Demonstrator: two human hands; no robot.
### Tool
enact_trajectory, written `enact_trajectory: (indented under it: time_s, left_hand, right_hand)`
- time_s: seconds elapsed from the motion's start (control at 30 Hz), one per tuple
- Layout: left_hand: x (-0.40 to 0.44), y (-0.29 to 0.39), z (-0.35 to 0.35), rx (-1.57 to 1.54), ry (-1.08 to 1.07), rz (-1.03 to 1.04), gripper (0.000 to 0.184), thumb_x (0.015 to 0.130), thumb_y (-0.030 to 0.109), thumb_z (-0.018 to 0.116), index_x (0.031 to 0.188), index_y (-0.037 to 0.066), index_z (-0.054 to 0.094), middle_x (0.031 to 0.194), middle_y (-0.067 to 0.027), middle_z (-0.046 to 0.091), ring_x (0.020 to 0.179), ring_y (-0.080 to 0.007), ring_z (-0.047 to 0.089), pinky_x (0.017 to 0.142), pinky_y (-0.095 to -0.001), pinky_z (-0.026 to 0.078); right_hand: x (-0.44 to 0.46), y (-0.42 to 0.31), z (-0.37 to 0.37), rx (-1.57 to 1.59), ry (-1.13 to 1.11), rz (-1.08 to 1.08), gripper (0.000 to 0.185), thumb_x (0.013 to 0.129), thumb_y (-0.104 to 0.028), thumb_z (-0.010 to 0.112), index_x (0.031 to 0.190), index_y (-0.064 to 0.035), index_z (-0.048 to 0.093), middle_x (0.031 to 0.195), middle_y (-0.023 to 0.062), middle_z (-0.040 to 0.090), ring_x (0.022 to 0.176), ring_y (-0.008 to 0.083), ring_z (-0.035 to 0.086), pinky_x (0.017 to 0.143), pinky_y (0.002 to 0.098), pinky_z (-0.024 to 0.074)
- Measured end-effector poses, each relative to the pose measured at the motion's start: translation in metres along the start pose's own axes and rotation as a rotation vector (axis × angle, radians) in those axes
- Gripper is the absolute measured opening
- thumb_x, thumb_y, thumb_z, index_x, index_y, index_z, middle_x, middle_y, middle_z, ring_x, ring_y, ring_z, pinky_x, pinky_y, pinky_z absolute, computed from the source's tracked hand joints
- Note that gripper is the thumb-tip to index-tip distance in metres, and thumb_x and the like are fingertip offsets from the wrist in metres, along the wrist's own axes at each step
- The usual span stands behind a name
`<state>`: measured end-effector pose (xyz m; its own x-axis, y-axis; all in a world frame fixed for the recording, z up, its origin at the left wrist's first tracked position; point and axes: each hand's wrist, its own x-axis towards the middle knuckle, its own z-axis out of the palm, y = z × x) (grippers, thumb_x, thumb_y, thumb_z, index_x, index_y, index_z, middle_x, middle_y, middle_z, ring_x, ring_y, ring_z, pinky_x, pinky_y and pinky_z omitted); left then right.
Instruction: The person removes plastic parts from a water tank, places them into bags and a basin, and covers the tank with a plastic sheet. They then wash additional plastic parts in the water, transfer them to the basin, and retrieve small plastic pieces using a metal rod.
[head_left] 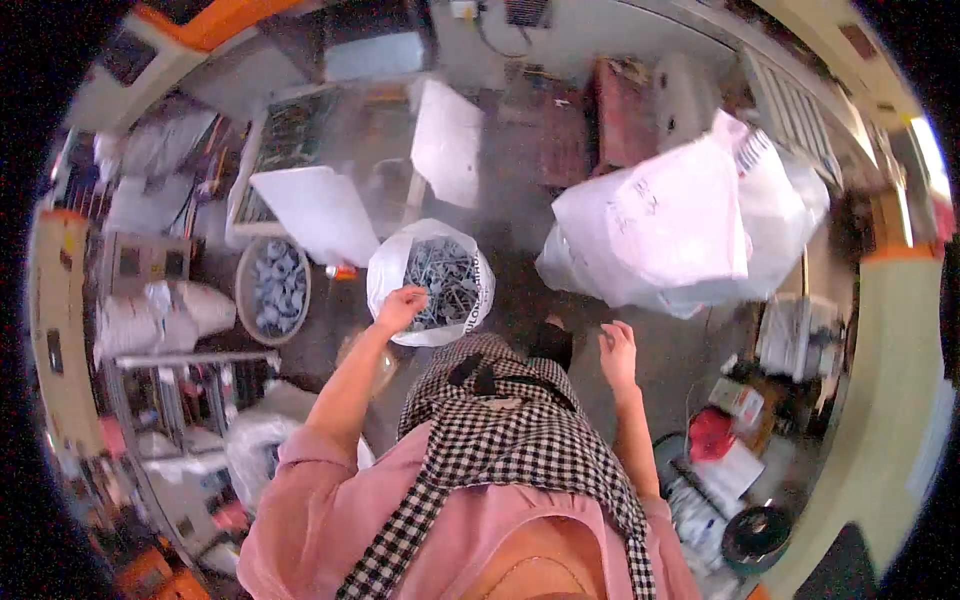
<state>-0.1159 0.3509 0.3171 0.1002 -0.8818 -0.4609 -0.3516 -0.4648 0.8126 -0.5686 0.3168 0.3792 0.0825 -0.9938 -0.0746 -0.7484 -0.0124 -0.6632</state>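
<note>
My left hand (401, 309) is over the left rim of a round white bag (385, 272) filled with grey plastic parts (440, 285). Its fingers are bent together near the parts; whether something small is between them is too small to tell. Out to the right, away from the bag, my right hand (617, 352) hangs in the air with its fingers loosely curled and apart, nothing visible in it. A round tub (243, 300) of grey-blue pieces (280, 285) stands left of the bag.
Large white sacks (660, 225) lie at the upper right. White panels (318, 212) lean near a framed bin (290, 150) at the upper left. Metal rails (190, 360) are at left. A red item (710, 434) and a black round object (756, 537) lie at the lower right.
</note>
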Motion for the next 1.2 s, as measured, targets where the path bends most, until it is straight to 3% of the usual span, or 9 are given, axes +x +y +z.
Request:
enact_trajectory:
  time_s: [0.07, 0.37, 0.57, 0.67, 0.77, 0.9, 1.0, 1.17, 1.2]
  left_hand:
    - [-0.002, -0.026, 0.01, 0.033, 0.177, -0.034, 0.02, 0.076, 0.016, 0.058, 0.092, 0.003, 0.059, 0.074, -0.0077, 0.062, 0.066, -0.0139, 0.058, 0.061, -0.0271, 0.045]
    - [-0.058, -0.004, 0.014, 0.26, 0.401, -0.451, 0.02, 0.074, 0.024, 0.059, 0.087, 0.009, 0.064, 0.077, -0.014, 0.063, 0.076, -0.0259, 0.061, 0.067, -0.0347, 0.048]
    - [-0.025, -0.038, -0.009, 0.128, 0.475, -0.421, 0.018, 0.075, 0.022, 0.059, 0.088, 0.009, 0.063, 0.079, -0.0161, 0.062, 0.077, -0.0291, 0.061, 0.068, -0.0362, 0.047]
    - [-0.01, 0.018, -0.023, 0.111, 0.464, -0.498, 0.018, 0.076, 0.02, 0.057, 0.088, 0.008, 0.062, 0.079, -0.0171, 0.061, 0.079, -0.0304, 0.06, 0.068, -0.0366, 0.047]
    - [0.012, -0.054, -0.003, -0.112, 0.584, -0.403, 0.017, 0.076, 0.018, 0.055, 0.086, 0.006, 0.061, 0.077, -0.017, 0.061, 0.078, -0.0311, 0.059, 0.067, -0.0367, 0.046]
    - [0.03, 0.032, -0.027, 0.199, 0.478, -0.487, 0.017, 0.076, 0.017, 0.054, 0.086, 0.005, 0.06, 0.082, -0.0171, 0.06, 0.078, -0.035, 0.057, 0.067, -0.0407, 0.045]
    - [0.059, 0.027, -0.015, -0.089, 0.765, -0.307, 0.016, 0.076, 0.017, 0.054, 0.086, 0.005, 0.06, 0.081, -0.0169, 0.059, 0.078, -0.0362, 0.056, 0.067, -0.042, 0.044]
    - [0.117, 0.091, -0.04, 0.034, 0.744, -0.567, 0.022, 0.075, 0.019, 0.056, 0.09, 0.002, 0.059, 0.086, -0.018, 0.059, 0.081, -0.036, 0.056, 0.071, -0.0423, 0.044]
    - [0.134, 0.091, -0.03, -0.185, 0.758, -0.623, 0.024, 0.076, 0.02, 0.057, 0.092, 0.002, 0.058, 0.084, -0.0195, 0.059, 0.081, -0.0363, 0.056, 0.072, -0.0419, 0.044]
  right_hand:
    - [0.052, -0.002, 0.001, 0.04, -0.13, -0.026, 0.02, 0.075, -0.003, 0.058, 0.094, -0.0014, 0.055, 0.105, 0.0136, 0.048, 0.073, 0.0238, 0.056, 0.065, 0.0307, 0.0466]
    - [0.224, -0.028, 0.043, 0.103, -0.352, -0.257, 0.018, 0.073, -0.003, 0.057, 0.091, -0.0028, 0.056, 0.096, 0.0164, 0.05, 0.086, 0.031, 0.053, 0.07, 0.0358, 0.0462]
    - [0.302, -0.091, 0.078, 0.012, -0.418, -0.424, 0.022, 0.073, -0.005, 0.058, 0.094, -0.0009, 0.056, 0.104, 0.015, 0.047, 0.089, 0.0267, 0.053, 0.075, 0.0331, 0.0459]
    - [0.337, -0.117, 0.085, -0.067, -0.478, -0.497, 0.022, 0.073, -0.006, 0.059, 0.094, -0.0017, 0.055, 0.105, 0.0144, 0.046, 0.089, 0.0263, 0.053, 0.077, 0.0334, 0.0443]
    - [0.376, -0.134, 0.104, -0.136, -0.538, -0.475, 0.023, 0.073, -0.009, 0.06, 0.094, -0.0021, 0.056, 0.104, 0.0139, 0.046, 0.089, 0.0265, 0.053, 0.077, 0.033, 0.0436]
    - [0.439, -0.14, 0.14, -0.197, -0.625, -0.502, 0.023, 0.073, -0.01, 0.06, 0.094, -0.0007, 0.055, 0.099, 0.0137, 0.047, 0.085, 0.0258, 0.054, 0.077, 0.0328, 0.044]
    - [0.488, -0.157, 0.169, -0.235, -0.733, -0.522, 0.024, 0.072, -0.012, 0.061, 0.093, -0.001, 0.057, 0.098, 0.0144, 0.047, 0.081, 0.0257, 0.054, 0.076, 0.0337, 0.044]
    - [0.582, -0.199, 0.22, -0.398, -0.952, -0.63, 0.025, 0.074, -0.015, 0.061, 0.094, -0.0017, 0.057, 0.105, 0.0158, 0.044, 0.093, 0.0294, 0.051, 0.081, 0.0359, 0.0418]
    - [0.606, -0.22, 0.227, -0.434, -0.994, -0.695, 0.024, 0.075, -0.015, 0.06, 0.095, -0.0013, 0.057, 0.106, 0.0158, 0.044, 0.094, 0.0298, 0.05, 0.082, 0.0361, 0.0413]
